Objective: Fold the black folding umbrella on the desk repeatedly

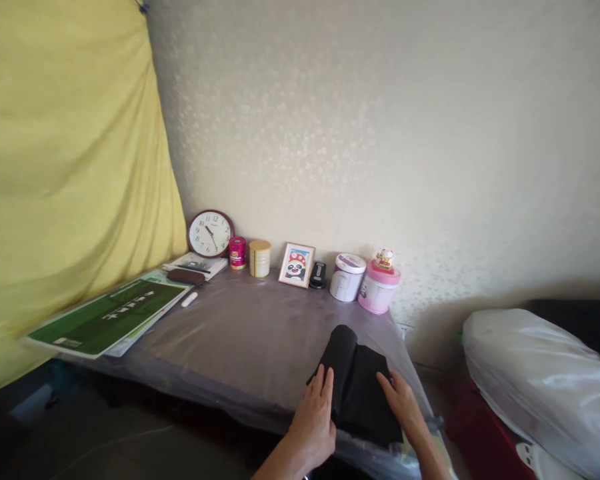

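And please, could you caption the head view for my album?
Left hand and right hand touch a folded black item on the table, a clock behind.

Hands: two, a left hand (314, 420) and a right hand (404, 405). Black cloth (373, 397): one. Tins: two, red tin (237, 253), yellow tin (260, 260). Tubs: two, purple-and-white tub (347, 279), pink tub (379, 292). One each: clock (211, 233), figurine (385, 259), picture frame (297, 265), black gadget (318, 275) (type unclear), brown case (186, 276), small white stick (189, 299), green sheet (113, 315). Papers (217, 266) by the clock: layered, number hidden. Yellow curtain (70, 167): one. Bulging plastic bag (535, 373): one. Surface (220, 333): one.
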Motion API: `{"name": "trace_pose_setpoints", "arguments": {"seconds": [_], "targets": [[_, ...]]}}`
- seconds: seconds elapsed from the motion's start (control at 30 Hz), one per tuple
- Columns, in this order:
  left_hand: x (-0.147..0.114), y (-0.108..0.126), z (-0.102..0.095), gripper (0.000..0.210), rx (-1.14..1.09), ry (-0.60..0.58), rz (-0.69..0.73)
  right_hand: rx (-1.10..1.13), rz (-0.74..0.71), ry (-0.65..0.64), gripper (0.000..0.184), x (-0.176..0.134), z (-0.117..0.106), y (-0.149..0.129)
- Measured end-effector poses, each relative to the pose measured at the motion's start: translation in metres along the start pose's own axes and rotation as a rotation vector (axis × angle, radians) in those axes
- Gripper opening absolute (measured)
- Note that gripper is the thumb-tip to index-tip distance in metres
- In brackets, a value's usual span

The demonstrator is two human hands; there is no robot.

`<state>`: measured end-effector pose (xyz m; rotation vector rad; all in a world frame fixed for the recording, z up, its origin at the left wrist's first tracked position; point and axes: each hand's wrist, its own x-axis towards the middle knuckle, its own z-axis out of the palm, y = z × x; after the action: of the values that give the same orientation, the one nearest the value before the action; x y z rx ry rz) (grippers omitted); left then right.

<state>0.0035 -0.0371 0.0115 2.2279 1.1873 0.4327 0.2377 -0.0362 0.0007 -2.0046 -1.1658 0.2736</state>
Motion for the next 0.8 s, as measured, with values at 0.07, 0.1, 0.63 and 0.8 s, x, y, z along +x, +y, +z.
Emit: {"name": "trace_pose_setpoints", "arguments": {"seconds": [0.07, 0.1, 0.63, 0.8], "targets": [[0.0, 0.0, 0.0, 0.09, 0.001, -0.001, -0.001, 0.092, -0.023, -0.051, 0.039, 0.001, -0.003, -0.013], [0.001, 0.0, 0.0, 0.09, 0.005, -0.003, -0.006, 0.142, -0.033, -0.075, 0.039, 0.001, -0.004, -0.021], [0.003, -0.008, 0.011, 0.073, 0.035, 0.023, -0.001, 0.377, -0.056, -0.195, 0.031, 0.019, 0.063, -0.094], [0.002, -0.007, 0.011, 0.071, 0.087, 0.051, 0.023, 0.276, 0.018, -0.207, 0.032, 0.022, 0.075, -0.092]]}}
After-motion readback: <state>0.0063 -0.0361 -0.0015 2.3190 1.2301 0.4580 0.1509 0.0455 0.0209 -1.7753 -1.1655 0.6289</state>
